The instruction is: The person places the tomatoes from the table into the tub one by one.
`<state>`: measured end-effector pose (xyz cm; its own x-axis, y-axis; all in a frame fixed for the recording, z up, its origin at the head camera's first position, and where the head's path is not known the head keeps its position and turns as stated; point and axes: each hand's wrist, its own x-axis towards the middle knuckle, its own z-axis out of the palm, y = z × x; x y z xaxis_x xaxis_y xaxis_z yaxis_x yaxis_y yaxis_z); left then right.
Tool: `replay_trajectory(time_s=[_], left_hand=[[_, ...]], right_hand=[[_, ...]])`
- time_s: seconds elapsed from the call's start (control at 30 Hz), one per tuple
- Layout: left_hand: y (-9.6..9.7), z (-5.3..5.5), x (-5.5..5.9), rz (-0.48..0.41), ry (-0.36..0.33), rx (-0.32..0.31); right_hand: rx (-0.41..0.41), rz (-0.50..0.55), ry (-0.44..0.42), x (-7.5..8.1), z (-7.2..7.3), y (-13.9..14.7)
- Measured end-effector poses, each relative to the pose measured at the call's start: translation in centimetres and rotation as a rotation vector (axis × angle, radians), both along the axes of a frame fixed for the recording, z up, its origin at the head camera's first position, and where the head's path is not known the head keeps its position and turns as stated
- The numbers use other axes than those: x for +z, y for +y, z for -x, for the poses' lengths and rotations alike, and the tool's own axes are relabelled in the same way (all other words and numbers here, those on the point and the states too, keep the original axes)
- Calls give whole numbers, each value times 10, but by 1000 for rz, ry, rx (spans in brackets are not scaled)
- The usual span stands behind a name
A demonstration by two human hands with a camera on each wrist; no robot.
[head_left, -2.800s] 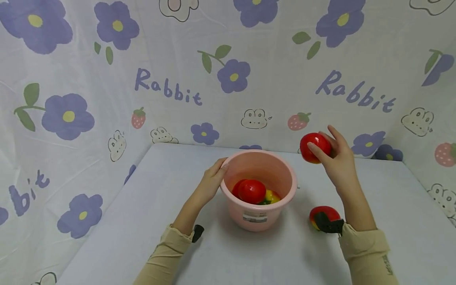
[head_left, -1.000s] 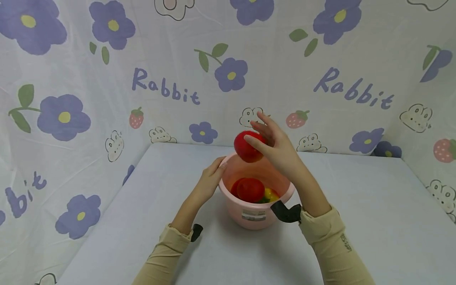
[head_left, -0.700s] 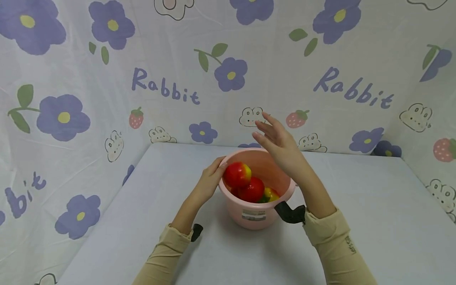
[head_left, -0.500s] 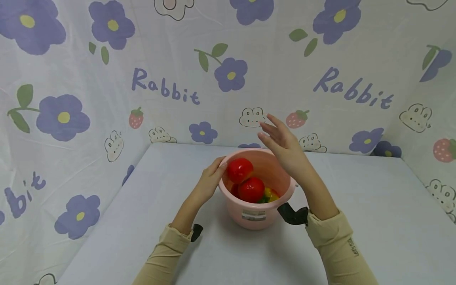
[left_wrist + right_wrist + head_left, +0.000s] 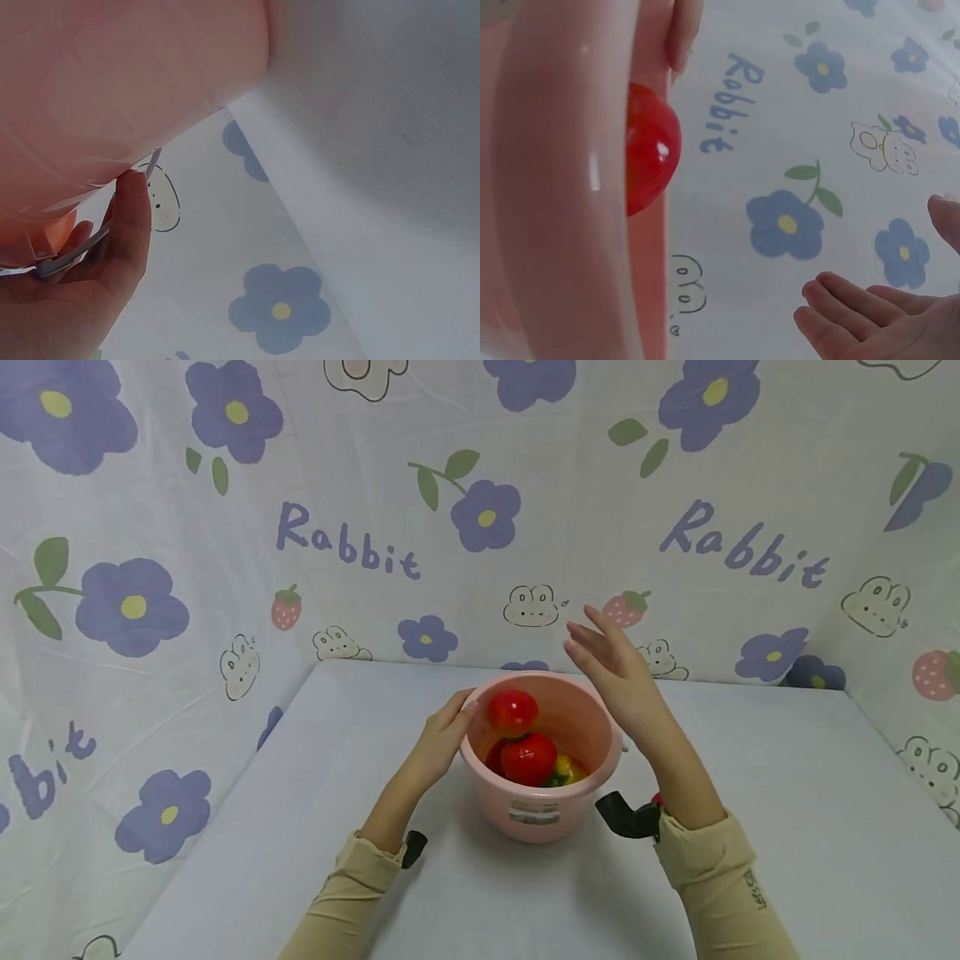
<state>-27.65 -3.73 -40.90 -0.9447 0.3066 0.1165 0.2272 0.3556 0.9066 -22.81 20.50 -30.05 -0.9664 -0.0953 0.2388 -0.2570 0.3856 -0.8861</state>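
Note:
A pink bucket [image 5: 536, 814] stands upright on the table. My left hand [image 5: 444, 735] grips its left rim, thumb on top; the left wrist view shows the fingers outside the wall beside the thin handle [image 5: 94, 238]. Inside the bucket, a shiny red round fruit [image 5: 513, 712] lies highest, against the far left wall. Below it are another red one [image 5: 529, 760] and a yellow piece with green [image 5: 570, 772]; the rest of the pile is hidden. My right hand [image 5: 618, 681] hovers above the right rim with fingers extended and holds nothing.
On the white table [image 5: 315, 793], a sliver of a red thing [image 5: 657, 798] shows behind my right wrist, mostly hidden. A black wrist camera mount [image 5: 628, 818] sits close to the bucket's right side. Flower-printed cloth [image 5: 360, 460] hangs behind and at both sides.
My right hand carried the red round fruit leftward over the bucket and let it go. The fruit dropped in and rolled; the hand then drew back right. My left hand stayed on the rim.

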Motion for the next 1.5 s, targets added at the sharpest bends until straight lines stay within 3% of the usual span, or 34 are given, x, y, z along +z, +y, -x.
replay_trajectory(time_s=[0.37,0.73,1.1,1.5], left_hand=[[0,0,0,-8,9,0],[0,-1,1,-7,3,5],[0,0,0,-2,10,5],[1,-1,1,4,8,9]], right_hand=[[-44,-2,-8,-8,-7,9],[-91,8,0,-26,-13,25],[-128,-3,-61,-43,-22,43],[-164,-13,-133,-71,-35,66]])
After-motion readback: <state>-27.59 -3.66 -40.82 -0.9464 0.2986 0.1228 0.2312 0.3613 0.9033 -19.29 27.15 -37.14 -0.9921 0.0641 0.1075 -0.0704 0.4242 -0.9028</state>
